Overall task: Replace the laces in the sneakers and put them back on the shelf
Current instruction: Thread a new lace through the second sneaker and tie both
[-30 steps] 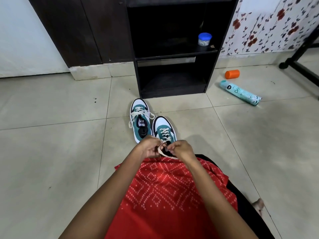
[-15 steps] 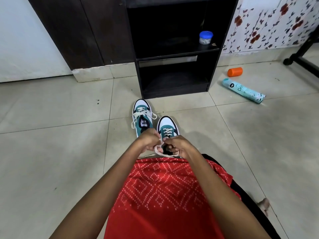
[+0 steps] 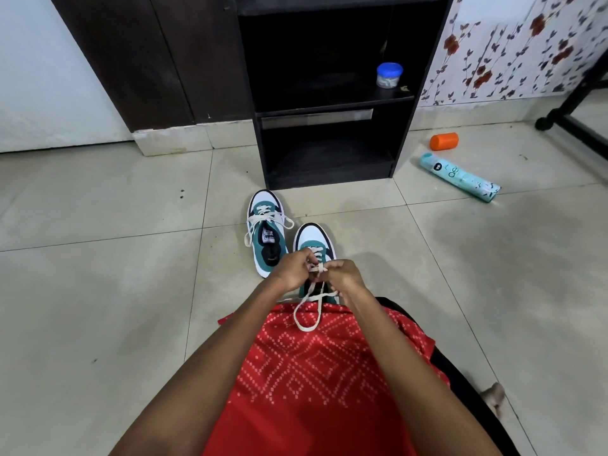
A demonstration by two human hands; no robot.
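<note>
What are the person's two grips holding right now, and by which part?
The left grip and right grip pinch the white lace of the nearer sneaker where its strands meet; its loop hangs free.

Both our arms extend forward, forearms converging to the middle. Left grip (image 3: 291,272) and right grip (image 3: 346,278) sit close together, nearly touching. Fingers are curled on both, each pinching the lace (image 3: 317,267) at the fingertips.

Head camera, looking forward-down, close above hands (image 3: 324,274), floor (image 3: 98,291) beyond.
</note>
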